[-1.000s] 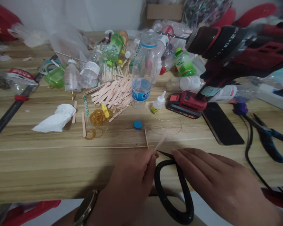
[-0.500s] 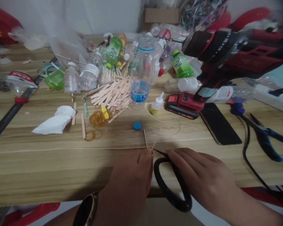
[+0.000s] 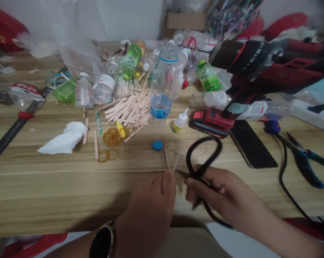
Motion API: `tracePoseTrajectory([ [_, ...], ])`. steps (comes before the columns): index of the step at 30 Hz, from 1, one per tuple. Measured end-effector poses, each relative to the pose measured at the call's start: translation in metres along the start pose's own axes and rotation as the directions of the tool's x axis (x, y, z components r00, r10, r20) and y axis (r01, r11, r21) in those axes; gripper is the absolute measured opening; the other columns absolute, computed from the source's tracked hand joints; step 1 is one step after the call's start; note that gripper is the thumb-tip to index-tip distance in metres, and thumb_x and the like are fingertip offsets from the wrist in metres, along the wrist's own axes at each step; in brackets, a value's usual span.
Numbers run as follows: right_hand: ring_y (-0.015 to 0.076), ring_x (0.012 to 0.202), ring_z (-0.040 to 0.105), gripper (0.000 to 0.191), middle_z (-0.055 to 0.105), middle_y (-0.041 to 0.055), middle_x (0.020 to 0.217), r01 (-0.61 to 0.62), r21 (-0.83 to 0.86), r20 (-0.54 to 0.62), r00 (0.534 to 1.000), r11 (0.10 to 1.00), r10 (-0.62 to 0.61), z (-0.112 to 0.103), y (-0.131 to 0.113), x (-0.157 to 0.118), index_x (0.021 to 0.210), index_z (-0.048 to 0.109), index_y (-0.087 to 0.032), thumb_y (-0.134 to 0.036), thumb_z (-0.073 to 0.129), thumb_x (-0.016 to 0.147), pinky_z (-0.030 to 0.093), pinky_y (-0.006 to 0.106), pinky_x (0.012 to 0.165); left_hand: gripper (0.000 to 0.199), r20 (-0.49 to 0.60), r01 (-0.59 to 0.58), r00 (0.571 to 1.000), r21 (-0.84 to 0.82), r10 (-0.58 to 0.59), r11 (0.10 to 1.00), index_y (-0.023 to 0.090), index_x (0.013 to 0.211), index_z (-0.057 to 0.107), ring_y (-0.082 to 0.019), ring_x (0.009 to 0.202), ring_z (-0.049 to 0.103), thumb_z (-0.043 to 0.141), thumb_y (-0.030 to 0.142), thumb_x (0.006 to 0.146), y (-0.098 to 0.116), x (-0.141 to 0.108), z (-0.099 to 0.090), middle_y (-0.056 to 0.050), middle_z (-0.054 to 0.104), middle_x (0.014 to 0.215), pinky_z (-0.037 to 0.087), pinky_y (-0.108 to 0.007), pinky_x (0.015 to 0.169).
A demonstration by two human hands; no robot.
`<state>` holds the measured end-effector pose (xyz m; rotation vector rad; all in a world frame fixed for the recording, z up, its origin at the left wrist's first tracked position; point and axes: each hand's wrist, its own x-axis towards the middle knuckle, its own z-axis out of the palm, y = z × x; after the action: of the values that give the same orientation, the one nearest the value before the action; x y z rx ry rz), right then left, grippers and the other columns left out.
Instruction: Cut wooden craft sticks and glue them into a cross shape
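Scissors [image 3: 199, 172] sit gripped in the right hand [image 3: 221, 188].

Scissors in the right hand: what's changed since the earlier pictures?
The right hand has rotated, swinging the black-handled scissors so one loop now points up and forward. Nothing was let go: the left hand still pinches a thin pale strip. The blue cap, glue bottle and cordless drill stayed put.

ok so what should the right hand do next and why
I'd probably angle the scissors slightly away from the left hand: the right hand holds them with the blade tip pointing toward it, close to where a thin pale strip sticks up from its grip.
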<state>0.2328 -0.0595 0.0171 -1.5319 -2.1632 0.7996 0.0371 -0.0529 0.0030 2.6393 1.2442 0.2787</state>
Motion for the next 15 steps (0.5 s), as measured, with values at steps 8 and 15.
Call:
tracePoseTrajectory([
  [8, 0.0211, 0.065, 0.069, 0.032, 0.074, 0.009, 0.076, 0.229, -0.258, -0.224, 0.931, 0.938, -0.289, -0.0002, 0.0027, 0.0019, 0.096, 0.07, -0.016, -0.016, 0.038, 0.096, 0.053, 0.029, 0.051, 0.035, -0.025, -0.009, 1.0, -0.037, 0.008, 0.999, 0.008, 0.112, 0.06, -0.027, 0.068, 0.071, 0.045, 0.0, 0.08, -0.0017, 0.0008, 0.0015, -0.016, 0.074, 0.087, 0.061, -0.04, 0.057],
  [15, 0.018, 0.055, 0.066, 0.032, 0.071, 0.005, 0.065, 0.092, -0.016, -0.102, 0.99, 0.996, -0.093, -0.004, -0.0014, 0.0035, 0.08, 0.069, -0.018, -0.021, 0.042, 0.097, 0.049, 0.025, 0.045, 0.04, -0.054, 0.018, 0.998, -0.049, -0.021, 0.999, 0.007, 0.117, 0.058, -0.027, 0.071, 0.072, 0.046, -0.001, 0.079, -0.0011, -0.0032, 0.0039, -0.016, 0.075, 0.087, 0.062, -0.042, 0.063],
])
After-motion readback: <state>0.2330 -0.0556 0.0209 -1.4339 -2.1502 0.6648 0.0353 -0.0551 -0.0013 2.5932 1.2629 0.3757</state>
